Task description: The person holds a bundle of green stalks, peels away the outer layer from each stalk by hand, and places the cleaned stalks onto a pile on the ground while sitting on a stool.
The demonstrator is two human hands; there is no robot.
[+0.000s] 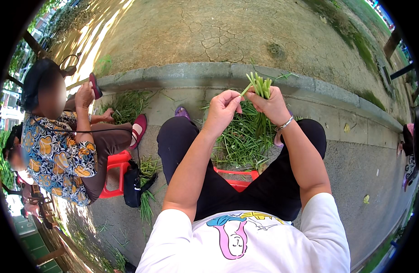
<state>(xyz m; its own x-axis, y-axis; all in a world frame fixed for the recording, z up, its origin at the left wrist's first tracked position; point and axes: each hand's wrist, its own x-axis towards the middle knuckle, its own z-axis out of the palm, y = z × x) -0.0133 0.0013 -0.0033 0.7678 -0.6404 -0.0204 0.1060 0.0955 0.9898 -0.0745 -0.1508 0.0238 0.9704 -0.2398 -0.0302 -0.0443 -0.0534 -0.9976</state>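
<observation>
My right hand (271,105) is closed around a bunch of long green vegetable stalks (261,84). Their cut-looking pale ends stick up above the fist, and the leafy lengths hang below it. Close by on the left, my left hand (224,108) pinches the end of a single stalk (246,89) that slants out of the bunch. Beneath both hands, between my feet, a loose heap of green stalks (241,139) lies on the pavement.
A red plastic stool (239,185) is under me. To my left, a person in a patterned shirt (59,157) sits on another red stool (121,170) beside a second green heap (126,105) and a black bag (133,186). A low concrete curb (186,75) runs ahead.
</observation>
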